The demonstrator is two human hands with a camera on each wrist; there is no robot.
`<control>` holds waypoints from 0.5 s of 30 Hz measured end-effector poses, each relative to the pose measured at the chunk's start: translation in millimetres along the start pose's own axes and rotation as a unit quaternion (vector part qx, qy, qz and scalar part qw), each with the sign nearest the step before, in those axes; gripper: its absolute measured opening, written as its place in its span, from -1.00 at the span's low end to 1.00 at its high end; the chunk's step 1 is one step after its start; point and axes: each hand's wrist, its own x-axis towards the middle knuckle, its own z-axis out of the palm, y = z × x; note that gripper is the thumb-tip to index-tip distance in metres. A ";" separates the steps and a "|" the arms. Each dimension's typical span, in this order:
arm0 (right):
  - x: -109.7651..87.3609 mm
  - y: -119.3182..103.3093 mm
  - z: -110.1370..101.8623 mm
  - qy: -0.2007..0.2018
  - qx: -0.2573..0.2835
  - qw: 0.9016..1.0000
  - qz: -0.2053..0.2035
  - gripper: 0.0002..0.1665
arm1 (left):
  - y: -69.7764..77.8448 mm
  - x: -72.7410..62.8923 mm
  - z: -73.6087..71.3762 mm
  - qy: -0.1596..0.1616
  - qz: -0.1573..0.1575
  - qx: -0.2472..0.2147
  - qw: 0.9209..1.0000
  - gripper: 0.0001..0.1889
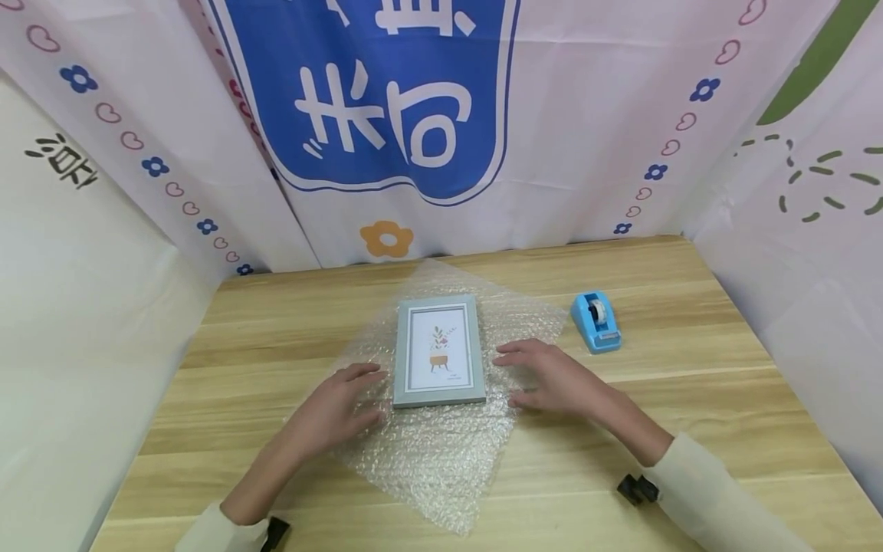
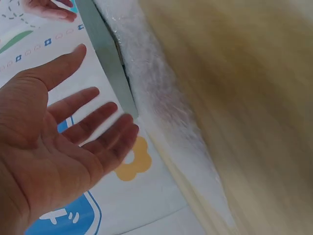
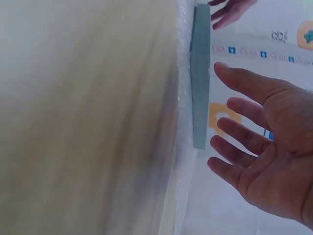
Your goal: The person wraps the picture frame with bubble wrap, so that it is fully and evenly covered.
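A picture frame (image 1: 440, 353) with a pale grey-green border and a potted-plant print lies face up on a sheet of bubble wrap (image 1: 441, 460). The sheet is turned so one corner points toward the person. My left hand (image 1: 338, 410) hovers just left of the frame, fingers spread and holding nothing. On the other side, my right hand (image 1: 552, 379) is likewise apart from the frame, its fingers loosely extended. Both wrist views show an upturned palm beside the frame's edge, the left hand (image 2: 63, 132) and the right hand (image 3: 269, 142) each gripping nothing.
A blue tape dispenser (image 1: 596, 322) with a roll of tape stands right of the bubble wrap. Everything rests on a wood-grain table (image 1: 262, 330). Printed cloth (image 1: 572, 153) hangs behind the table and along both sides.
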 end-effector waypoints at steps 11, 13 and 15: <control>-20.1 -12.7 15.5 -0.036 0.000 0.999 -0.033 -0.27 | -9.3 -28.7 0.0 -0.047 0.049 -0.020 0.997 -0.36; -22.1 -15.0 18.4 -0.042 -0.002 0.998 -0.039 -0.27 | -11.1 -32.7 0.3 -0.054 0.060 -0.023 0.996 -0.35; -24.0 -16.6 21.0 -0.041 -0.007 0.998 -0.046 -0.28 | -12.3 -35.6 1.0 -0.059 0.073 -0.020 0.995 -0.35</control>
